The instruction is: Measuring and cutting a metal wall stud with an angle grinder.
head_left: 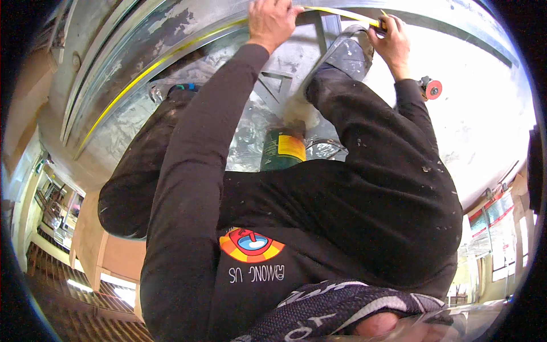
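A yellow tape measure blade [160,61] runs in a long curve along a grey metal bar, from the lower left up past both hands. My left hand [271,24] is closed on the blade at the top edge, where some of its fingers are cut off. Farther right, my right hand [393,44] grips the tape measure's dark case [381,24], and the blade stretches between the hands. The case is partly covered by my fingers. Just below and left of my right hand is my grey, dusty shoe [348,56].
An angle grinder with a red disc [433,89] lies right of my right forearm. Between my legs stands a green cylinder with a yellow label [291,147], a cable beside it. A triangular metal piece [277,88] lies ahead. Long metal profiles [85,91] run at the left.
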Available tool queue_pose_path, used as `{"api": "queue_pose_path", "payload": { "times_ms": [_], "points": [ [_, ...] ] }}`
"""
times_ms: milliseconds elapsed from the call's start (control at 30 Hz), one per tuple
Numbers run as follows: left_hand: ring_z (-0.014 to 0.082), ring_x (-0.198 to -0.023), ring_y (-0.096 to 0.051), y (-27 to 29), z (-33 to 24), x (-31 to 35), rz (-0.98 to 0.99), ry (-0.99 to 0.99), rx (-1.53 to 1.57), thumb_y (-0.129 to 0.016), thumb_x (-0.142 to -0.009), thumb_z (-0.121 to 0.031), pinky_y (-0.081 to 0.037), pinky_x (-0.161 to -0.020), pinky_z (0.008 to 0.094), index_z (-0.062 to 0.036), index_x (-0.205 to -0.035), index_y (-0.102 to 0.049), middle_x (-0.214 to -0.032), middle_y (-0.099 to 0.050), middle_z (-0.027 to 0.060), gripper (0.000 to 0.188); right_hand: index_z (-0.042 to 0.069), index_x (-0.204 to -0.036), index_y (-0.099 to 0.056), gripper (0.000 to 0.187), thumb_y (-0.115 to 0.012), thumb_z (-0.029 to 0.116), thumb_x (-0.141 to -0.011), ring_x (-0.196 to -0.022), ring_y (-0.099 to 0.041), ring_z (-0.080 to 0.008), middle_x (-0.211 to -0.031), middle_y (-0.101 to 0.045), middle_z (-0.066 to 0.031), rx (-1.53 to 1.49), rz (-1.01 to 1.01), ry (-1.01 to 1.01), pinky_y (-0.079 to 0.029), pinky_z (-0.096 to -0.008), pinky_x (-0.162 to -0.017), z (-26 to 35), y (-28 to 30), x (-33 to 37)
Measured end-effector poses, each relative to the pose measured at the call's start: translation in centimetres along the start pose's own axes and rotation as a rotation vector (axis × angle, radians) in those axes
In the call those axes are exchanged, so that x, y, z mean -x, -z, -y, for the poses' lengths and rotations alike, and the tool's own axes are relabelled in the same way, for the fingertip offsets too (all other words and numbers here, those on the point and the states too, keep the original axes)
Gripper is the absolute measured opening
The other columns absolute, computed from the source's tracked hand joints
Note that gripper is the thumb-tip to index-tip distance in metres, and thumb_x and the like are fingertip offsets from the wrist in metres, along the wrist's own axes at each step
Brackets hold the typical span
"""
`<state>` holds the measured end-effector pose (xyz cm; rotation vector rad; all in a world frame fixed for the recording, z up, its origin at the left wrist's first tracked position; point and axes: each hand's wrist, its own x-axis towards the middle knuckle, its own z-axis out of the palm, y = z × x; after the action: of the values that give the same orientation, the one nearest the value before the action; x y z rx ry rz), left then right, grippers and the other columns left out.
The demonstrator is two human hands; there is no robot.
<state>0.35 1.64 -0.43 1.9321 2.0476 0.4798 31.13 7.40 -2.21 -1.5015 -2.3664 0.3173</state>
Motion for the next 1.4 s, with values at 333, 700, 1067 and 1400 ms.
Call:
{"api": "queue_pose_path", "payload": {
  "times_ms": [333,700,1067,1400],
  "points": [
    [0.0286,-0.079,-0.069,1.5,2.9,7.7,0.072,-0.232,0.008,-0.061,-0.086,-0.021,-0.053,-0.067,0.043,-0.0125,-0.091,-0.064,-0.081,-0.067,0.0077,0.01,0.006,-0.116,-0.061,0.044,-0.079,0.033,-0.086,-0.087,-0.065,-0.0344,-0.103,-0.063,-0.0133,-0.045,0.338,0.234,-0.054,-0.0431,-0.068,-3.0,3.9,2.5],
    [0.0276,-0.08,-0.066,8.8,9.6,14.4,-0.001,-0.211,-0.137,-0.063,-0.081,-0.017,-0.05,-0.072,0.0451,-0.0132,-0.097,-0.064,-0.084,-0.066,0.0068,0.017,0.001,-0.103,-0.059,0.022,-0.068,0.015,-0.088,-0.086,-0.06,-0.0405,-0.096,-0.06,-0.0195,-0.2,0.584,0.207,-0.048,-0.0471,-0.073,-0.8,3.6,-0.5],
    [0.0263,-0.098,-0.06,11.0,15.7,16.1,0.017,0.061,-0.407,-0.061,-0.084,-0.021,-0.042,-0.091,0.0464,-0.0178,-0.099,-0.065,-0.098,-0.065,0.0045,0.016,-0.003,-0.122,-0.059,0.049,-0.074,0.015,-0.079,-0.105,-0.065,-0.0393,-0.116,-0.065,-0.0222,-0.059,0.616,0.229,-0.052,-0.0427,-0.091,0.8,0.9,-2.0],
    [0.0332,-0.109,-0.052,12.0,18.4,16.0,-0.309,0.255,-0.455,-0.066,-0.073,-0.01,-0.031,-0.097,0.0575,-0.0166,-0.101,-0.063,-0.104,-0.058,0.0063,0.028,-0.006,-0.124,-0.059,0.049,-0.074,0.014,-0.081,-0.106,-0.065,-0.0272,-0.113,-0.067,-0.0157,-0.641,0.837,-0.041,-0.05,-0.035,-0.094,2.0,-2.6,-2.9]
  ]
}}
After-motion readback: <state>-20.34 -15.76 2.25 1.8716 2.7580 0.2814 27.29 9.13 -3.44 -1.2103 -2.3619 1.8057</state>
